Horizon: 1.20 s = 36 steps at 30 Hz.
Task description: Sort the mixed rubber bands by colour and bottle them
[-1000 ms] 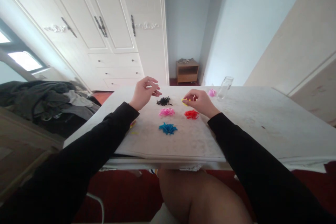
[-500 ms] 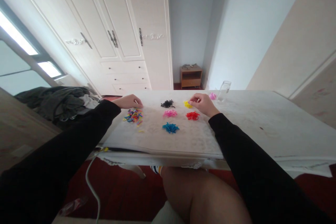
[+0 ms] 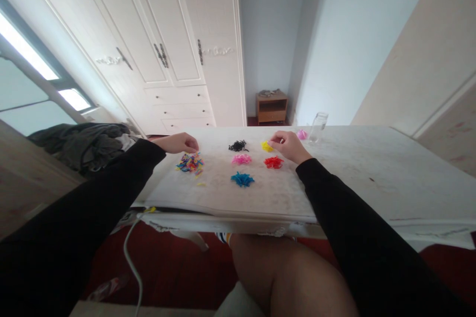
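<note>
Five piles [image 3: 242, 179] are colour-sorted; the mixed pile [image 3: 189, 162] by the left hand [image 3: 181, 142] seems left unsorted. The right hand [image 3: 287, 144] is held at the yellow pile [image 3: 266, 146]. Both grips look narrow; contents cannot be told.

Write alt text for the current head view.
A person's left grip is at a multicoloured pile of small pieces on a white table; the right grip is at a yellow pile. Black, pink, blue and red piles lie nearby.

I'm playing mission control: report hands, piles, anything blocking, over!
Left hand at far edge of mixed pile. Right hand at yellow pile. Jar off right, seemingly out of the way.
</note>
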Each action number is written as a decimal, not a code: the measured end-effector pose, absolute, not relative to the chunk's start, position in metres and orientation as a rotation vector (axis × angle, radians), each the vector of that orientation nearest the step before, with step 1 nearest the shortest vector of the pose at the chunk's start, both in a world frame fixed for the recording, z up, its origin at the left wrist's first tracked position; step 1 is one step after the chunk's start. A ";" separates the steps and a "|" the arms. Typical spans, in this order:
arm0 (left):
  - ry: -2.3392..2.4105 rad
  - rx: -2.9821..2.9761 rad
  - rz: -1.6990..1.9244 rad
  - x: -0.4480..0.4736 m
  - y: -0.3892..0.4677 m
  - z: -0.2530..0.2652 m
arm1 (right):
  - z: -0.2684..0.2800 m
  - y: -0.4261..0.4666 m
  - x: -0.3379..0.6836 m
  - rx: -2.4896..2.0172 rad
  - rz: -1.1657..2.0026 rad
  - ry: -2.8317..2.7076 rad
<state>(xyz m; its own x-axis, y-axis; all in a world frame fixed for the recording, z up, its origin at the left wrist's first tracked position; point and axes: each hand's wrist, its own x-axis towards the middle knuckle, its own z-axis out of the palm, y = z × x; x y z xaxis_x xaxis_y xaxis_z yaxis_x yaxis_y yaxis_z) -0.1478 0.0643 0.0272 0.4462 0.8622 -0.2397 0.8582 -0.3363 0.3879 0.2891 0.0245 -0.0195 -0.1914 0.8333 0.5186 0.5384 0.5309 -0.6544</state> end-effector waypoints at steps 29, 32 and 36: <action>0.897 1.822 0.870 0.019 0.045 0.012 | -0.017 0.019 0.288 -1.135 0.565 -1.923; 0.849 1.802 0.856 0.036 0.050 0.004 | -0.016 0.018 0.285 -1.076 0.582 -1.930; 0.802 1.822 0.860 0.044 0.050 -0.003 | -0.015 0.015 0.278 -1.028 0.594 -1.963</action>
